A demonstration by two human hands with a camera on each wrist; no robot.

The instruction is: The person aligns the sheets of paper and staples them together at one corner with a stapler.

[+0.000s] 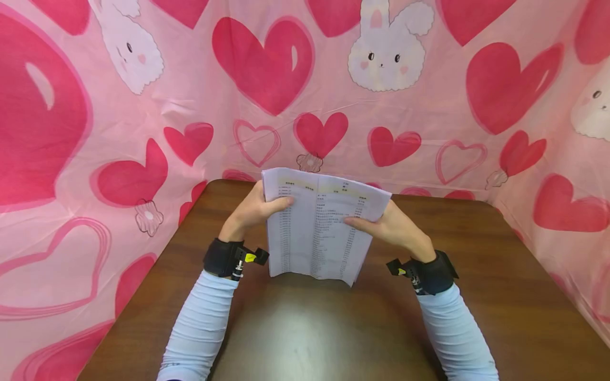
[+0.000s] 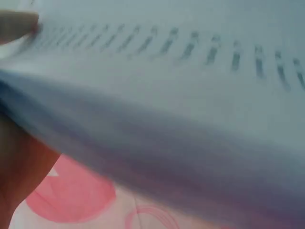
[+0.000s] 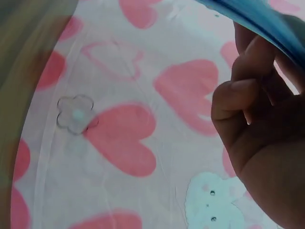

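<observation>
A stack of printed paper sheets (image 1: 305, 233), with columns of small text, is held up above the table, tilted toward the head camera. My left hand (image 1: 259, 207) grips its left edge, thumb on the printed face and fingers behind. On the opposite edge my right hand (image 1: 393, 225) does the same, with its thumb across the text. In the left wrist view the sheets (image 2: 167, 90) fill most of the frame and look blurred. The right wrist view shows the curled fingers of my right hand (image 3: 257, 114) behind the paper's edge (image 3: 257, 21).
Below the paper lies a brown wooden table (image 1: 295, 338). A pink cloth (image 1: 333, 95) printed with red hearts and white rabbits hangs behind it and along both sides. Black straps with small cameras sit on both wrists.
</observation>
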